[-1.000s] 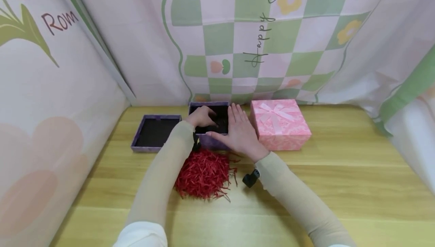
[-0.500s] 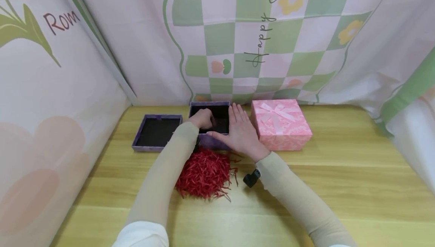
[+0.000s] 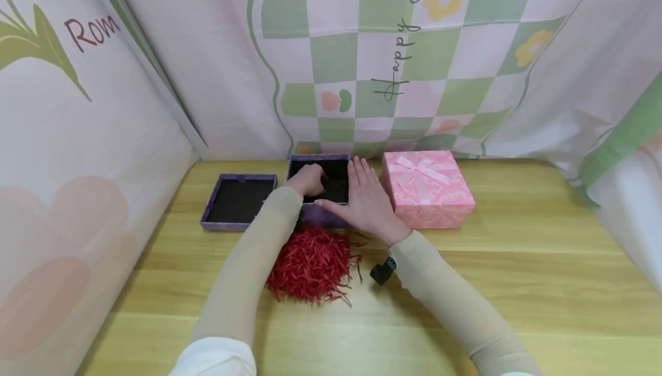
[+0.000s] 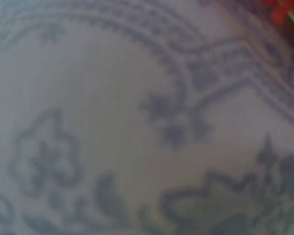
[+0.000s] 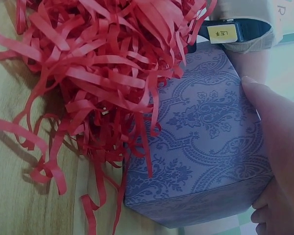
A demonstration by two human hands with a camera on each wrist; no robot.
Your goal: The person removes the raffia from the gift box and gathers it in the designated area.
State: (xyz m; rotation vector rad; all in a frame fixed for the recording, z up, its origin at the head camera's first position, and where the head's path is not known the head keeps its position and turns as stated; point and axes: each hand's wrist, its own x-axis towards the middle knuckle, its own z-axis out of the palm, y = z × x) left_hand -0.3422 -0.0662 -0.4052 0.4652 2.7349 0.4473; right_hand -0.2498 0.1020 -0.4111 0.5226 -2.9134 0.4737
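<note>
An uncovered purple patterned box with a dark inside stands near the back of the table. My left hand reaches down into it from the left, its fingertips hidden inside. A dark shape shows dimly in the box beside those fingers; I cannot tell whether they hold it. My right hand rests against the box's right side, fingers straight, with the thumb along the front rim. A heap of red shredded paper lies right in front of the box. In the left wrist view, the blurred patterned box wall fills nearly everything.
To the left, a shallow purple lid lies with its black inside up. A pink gift box with a ribbon bow stands close by on the right. Behind them hangs a checked curtain. Loose red strips trail onto the wooden table.
My left hand has shifted slightly right inside the purple box, and its fingers have bent further down. The right hand, red paper, lid and pink box stay where they were.
</note>
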